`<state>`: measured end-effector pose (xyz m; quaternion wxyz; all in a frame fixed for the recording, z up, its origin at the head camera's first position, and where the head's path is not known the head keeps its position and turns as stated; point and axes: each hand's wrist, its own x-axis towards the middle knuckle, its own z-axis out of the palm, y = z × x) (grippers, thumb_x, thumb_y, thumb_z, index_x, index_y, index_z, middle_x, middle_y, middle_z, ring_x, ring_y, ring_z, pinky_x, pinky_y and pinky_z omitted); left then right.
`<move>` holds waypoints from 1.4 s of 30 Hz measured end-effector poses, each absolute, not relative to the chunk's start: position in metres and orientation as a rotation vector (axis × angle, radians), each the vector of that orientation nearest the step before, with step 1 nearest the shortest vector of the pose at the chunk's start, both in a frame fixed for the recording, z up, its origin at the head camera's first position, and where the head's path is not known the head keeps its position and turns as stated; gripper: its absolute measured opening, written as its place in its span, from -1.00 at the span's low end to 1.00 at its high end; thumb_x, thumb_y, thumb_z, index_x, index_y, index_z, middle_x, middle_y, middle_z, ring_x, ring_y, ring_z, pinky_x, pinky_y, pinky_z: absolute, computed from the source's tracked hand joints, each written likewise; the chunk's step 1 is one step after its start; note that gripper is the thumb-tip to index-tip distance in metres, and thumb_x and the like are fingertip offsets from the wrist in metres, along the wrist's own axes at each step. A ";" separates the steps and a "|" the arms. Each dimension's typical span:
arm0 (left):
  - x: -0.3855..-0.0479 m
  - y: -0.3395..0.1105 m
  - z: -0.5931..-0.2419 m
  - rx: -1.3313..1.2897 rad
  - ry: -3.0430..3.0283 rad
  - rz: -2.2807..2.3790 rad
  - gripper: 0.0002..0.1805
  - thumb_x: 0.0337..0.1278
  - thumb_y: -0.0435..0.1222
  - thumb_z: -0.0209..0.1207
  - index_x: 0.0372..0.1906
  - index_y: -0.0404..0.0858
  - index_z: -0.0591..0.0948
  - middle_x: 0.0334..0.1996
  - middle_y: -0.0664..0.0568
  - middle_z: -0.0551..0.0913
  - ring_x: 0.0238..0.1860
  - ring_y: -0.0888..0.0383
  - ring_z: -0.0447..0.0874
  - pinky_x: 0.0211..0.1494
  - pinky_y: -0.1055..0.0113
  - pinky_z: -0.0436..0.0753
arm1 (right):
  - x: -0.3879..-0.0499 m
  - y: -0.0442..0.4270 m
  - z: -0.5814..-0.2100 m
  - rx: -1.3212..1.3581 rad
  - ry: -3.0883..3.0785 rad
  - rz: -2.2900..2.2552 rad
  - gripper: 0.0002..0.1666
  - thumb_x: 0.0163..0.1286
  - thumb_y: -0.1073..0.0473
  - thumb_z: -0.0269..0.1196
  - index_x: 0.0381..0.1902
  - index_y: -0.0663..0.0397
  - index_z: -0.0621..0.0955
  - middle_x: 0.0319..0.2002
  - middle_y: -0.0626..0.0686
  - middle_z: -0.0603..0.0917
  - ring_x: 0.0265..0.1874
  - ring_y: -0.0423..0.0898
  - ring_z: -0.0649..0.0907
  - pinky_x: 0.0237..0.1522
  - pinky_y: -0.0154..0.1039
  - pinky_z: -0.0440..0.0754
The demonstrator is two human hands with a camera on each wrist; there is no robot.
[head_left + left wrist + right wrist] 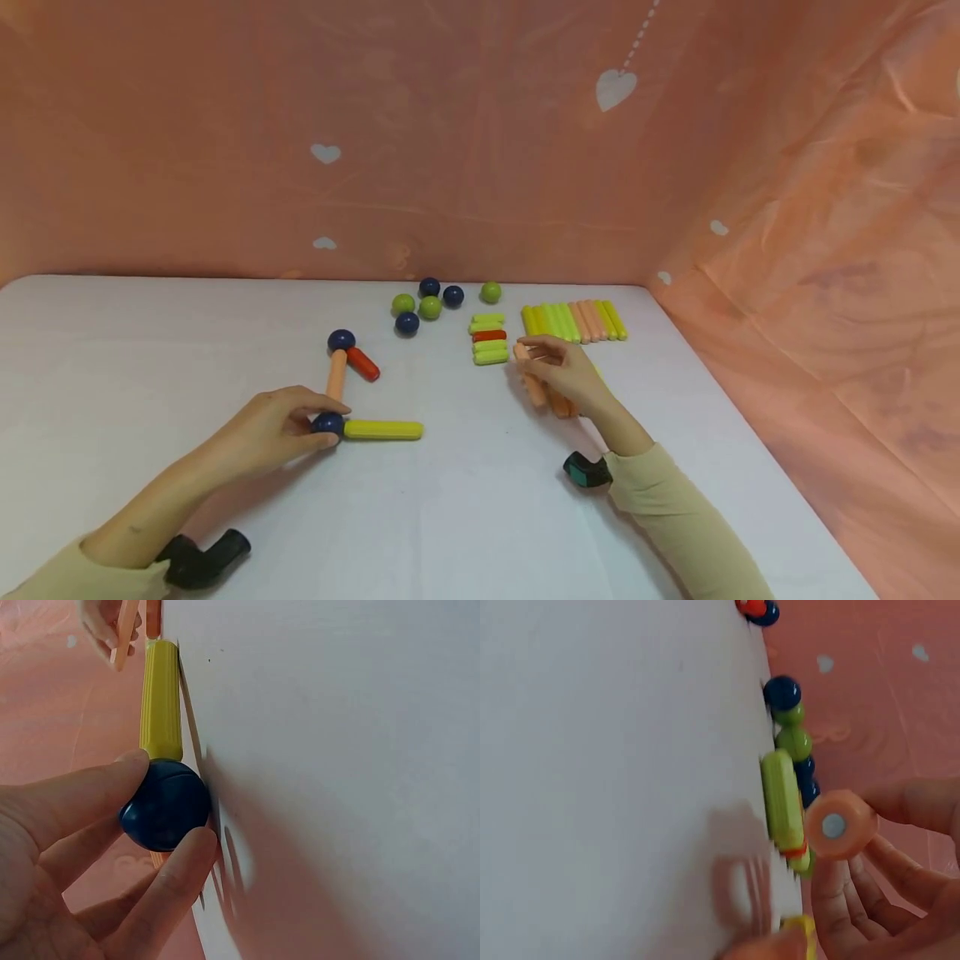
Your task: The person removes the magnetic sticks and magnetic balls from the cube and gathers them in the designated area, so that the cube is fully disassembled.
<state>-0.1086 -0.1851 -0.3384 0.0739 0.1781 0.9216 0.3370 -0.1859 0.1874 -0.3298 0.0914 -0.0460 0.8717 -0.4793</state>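
My left hand (273, 427) pinches a dark blue ball (165, 806) between thumb and fingers, low at the table. From that ball a yellow ribbed rod (384, 430) extends right, and a peach rod (337, 375) runs away to a second blue ball (341, 340). A short red rod (363, 364) angles off the second ball. Farther right, my right hand (568, 377) grips another peach rod (536, 390), slightly raised and tilted. Its near end, with a round grey disc (834, 825), faces the right wrist camera. Beneath this hand lie orange rods (558, 404), partly hidden.
Several blue and green balls (431, 307) sit at the table's back. A stack of short green rods (491, 357) with one red lies left of the right hand. Behind it is a row of yellow, green and peach rods (573, 322). Peach cloth (480, 167) hangs behind the white table (465, 517).
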 end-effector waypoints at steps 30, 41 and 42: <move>-0.106 -0.188 -0.338 0.496 2.739 1.068 -0.65 0.01 -0.27 0.37 -0.03 -0.21 0.67 -0.14 -0.08 0.68 -0.23 0.07 0.61 -0.23 0.13 0.64 | -0.170 0.132 -0.336 -0.571 2.504 -1.338 -0.63 0.29 0.18 0.30 0.00 0.27 0.61 -0.14 0.16 0.68 -0.22 -0.12 0.62 -0.14 -0.35 0.60; -0.106 -0.184 -0.336 0.474 2.718 1.067 -0.67 0.11 -0.26 0.31 0.00 -0.23 0.63 -0.16 -0.11 0.69 -0.29 0.15 0.61 -0.24 0.18 0.66 | -0.163 0.081 -0.346 -0.780 2.196 -1.284 -0.62 0.24 0.24 0.35 0.03 0.17 0.63 -0.06 0.08 0.70 -0.22 -0.29 0.63 -0.08 -0.42 0.60; -0.106 -0.184 -0.336 0.471 2.718 1.069 -0.67 0.11 -0.25 0.31 0.00 -0.23 0.63 -0.17 -0.11 0.69 -0.30 0.15 0.61 -0.24 0.19 0.66 | -0.162 0.079 -0.346 -0.783 2.198 -1.264 -0.62 0.24 0.23 0.34 0.04 0.14 0.64 -0.04 0.06 0.70 -0.20 -0.30 0.62 -0.06 -0.44 0.59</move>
